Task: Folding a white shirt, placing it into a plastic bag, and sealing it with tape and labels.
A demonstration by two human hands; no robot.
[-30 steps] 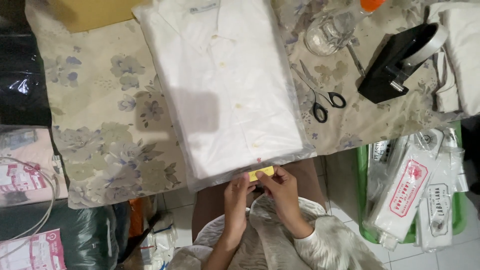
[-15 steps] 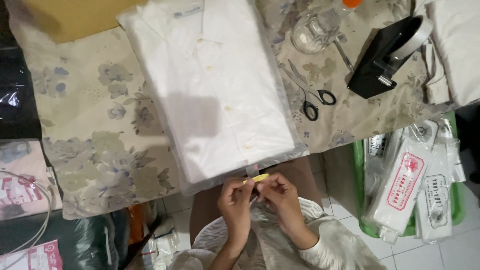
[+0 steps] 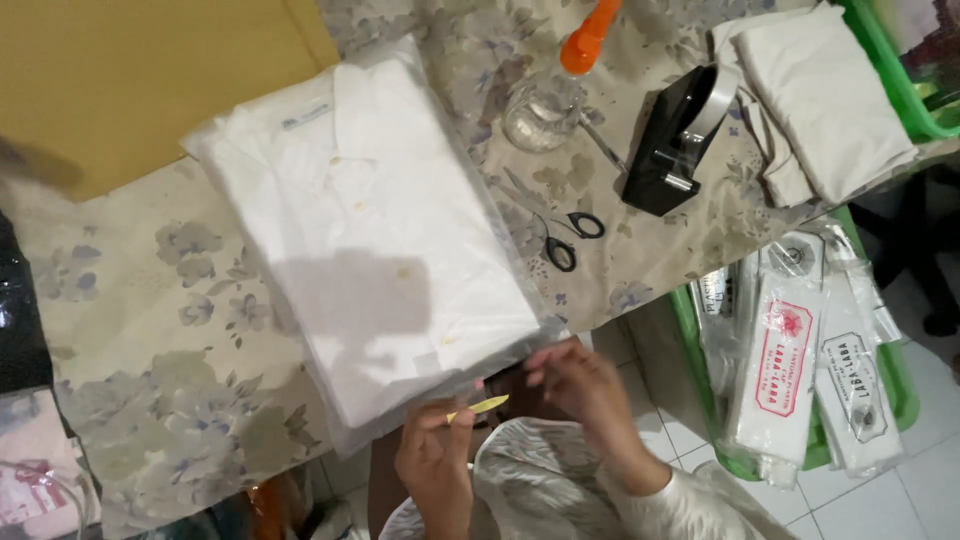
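Left hand (image 3: 435, 465) pinched on small yellow strip (image 3: 480, 406); right hand (image 3: 580, 385) curled, fingertips at open edge of clear bag around folded white shirt (image 3: 375, 235), grip itself not discernible. Bagged shirt laid on floral tablecloth (image 3: 150, 330), near edge overhanging. Judged best: flap held flat, strip pressed squarely. Scissors (image 3: 565, 235), black tape dispenser (image 3: 675, 140) beyond.

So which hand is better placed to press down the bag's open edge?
Probably the right hand: its fingers already touch the bag at its near edge. The left hand sits lower and is busy pinching a small yellow strip.
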